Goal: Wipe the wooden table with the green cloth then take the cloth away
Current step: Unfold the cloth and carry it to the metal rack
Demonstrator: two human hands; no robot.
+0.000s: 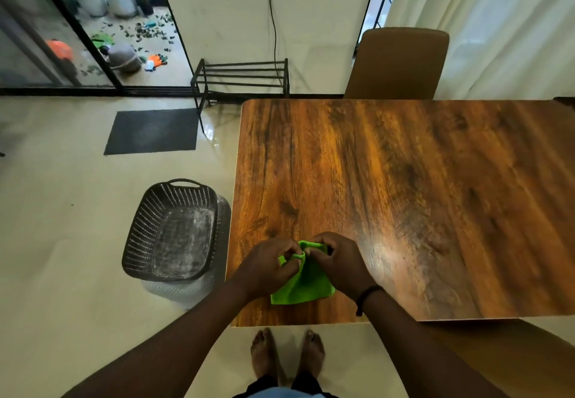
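Observation:
The green cloth (303, 285) lies on the wooden table (404, 195) near its front left corner, partly bunched at its far edge. My left hand (267, 265) pinches the cloth's upper left part. My right hand (337, 262) pinches the upper right part, a dark band on its wrist. Both hands hold the cloth's far edge a little off the wood, while its near part rests flat on the table.
A dark perforated basket (169, 229) sits on a pale stool on the floor left of the table. A brown chair (398, 63) stands at the table's far side. A metal rack (241, 78) and dark mat (152, 131) lie beyond. My bare feet stand at the front edge.

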